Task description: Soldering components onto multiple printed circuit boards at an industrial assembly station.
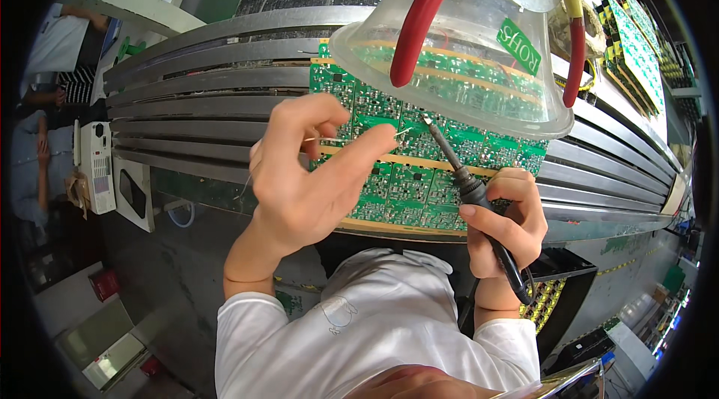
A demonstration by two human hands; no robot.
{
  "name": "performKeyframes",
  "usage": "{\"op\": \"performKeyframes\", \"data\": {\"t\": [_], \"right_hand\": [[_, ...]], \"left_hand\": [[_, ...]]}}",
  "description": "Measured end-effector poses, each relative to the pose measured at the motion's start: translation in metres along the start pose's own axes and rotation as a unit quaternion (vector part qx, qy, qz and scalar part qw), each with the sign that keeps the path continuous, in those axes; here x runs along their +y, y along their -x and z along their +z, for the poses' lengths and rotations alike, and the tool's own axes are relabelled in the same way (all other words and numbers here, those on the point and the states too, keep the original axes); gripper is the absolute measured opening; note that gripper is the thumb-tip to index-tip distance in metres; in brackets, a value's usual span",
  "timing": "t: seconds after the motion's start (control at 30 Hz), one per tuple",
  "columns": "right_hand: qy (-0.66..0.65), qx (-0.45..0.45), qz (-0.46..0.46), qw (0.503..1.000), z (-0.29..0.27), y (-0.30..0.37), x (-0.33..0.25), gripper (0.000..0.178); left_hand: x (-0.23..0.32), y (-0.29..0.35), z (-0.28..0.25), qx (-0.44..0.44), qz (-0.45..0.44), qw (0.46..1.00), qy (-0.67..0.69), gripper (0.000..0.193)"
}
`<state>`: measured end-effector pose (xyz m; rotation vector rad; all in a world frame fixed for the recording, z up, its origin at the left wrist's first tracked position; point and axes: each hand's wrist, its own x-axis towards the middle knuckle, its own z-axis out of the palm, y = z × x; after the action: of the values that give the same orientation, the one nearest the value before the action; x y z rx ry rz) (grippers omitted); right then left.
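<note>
A panel of green circuit boards (408,183), crowded with small parts, lies across metal rails in front of me. My right hand (517,223) is wrapped round the black grip of a soldering iron (472,188). The iron slants up and to the left, its tip over the middle of the panel. My left hand (299,174) hovers above the panel's left side. Its fingers are closed on a thin solder wire (403,131), whose end sticks out near the iron's tip. Whether tip or wire touches a board, I cannot tell.
A clear plastic fume hood (449,62) hangs low over the panel's far part, with a red-sleeved bar (431,13) before it. Long metal rails (217,110) run left and right. Several green boards (633,47) stand at the far right. A person (56,39) is at far left.
</note>
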<state>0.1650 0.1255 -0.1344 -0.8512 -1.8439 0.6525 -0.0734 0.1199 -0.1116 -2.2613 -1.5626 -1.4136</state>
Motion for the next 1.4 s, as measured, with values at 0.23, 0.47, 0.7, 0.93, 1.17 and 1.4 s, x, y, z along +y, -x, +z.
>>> {"op": "performKeyframes", "data": {"t": [0.23, 0.47, 0.7, 0.93, 1.17, 1.4], "right_hand": [[-0.017, 0.007, 0.007, 1.000, -0.001, -0.001, 0.001, 0.021], [-0.024, 0.001, 0.022, 0.999, -0.003, -0.003, -0.003, 0.033], [-0.014, 0.001, 0.012, 1.000, -0.002, 0.000, 0.000, 0.028], [-0.015, 0.005, 0.012, 1.000, 0.000, 0.000, -0.001, 0.024], [-0.017, 0.004, 0.009, 1.000, 0.000, 0.000, 0.000, 0.024], [-0.022, 0.013, 0.007, 1.000, 0.001, 0.000, 0.000, 0.022]], "left_hand": [[-0.004, 0.008, -0.005, -0.033, -0.002, 0.997, -0.070, 0.033], [0.012, 0.005, 0.002, -0.040, -0.087, 0.992, -0.081, 0.031], [-0.002, -0.001, 0.026, 0.008, 0.015, 0.998, -0.054, 0.023], [0.002, -0.003, 0.027, -0.019, -0.006, 0.998, -0.054, 0.018], [0.002, -0.007, 0.030, -0.011, -0.001, 0.998, -0.060, 0.018], [0.010, 0.004, 0.015, -0.004, -0.088, 0.995, -0.043, 0.022]]}}
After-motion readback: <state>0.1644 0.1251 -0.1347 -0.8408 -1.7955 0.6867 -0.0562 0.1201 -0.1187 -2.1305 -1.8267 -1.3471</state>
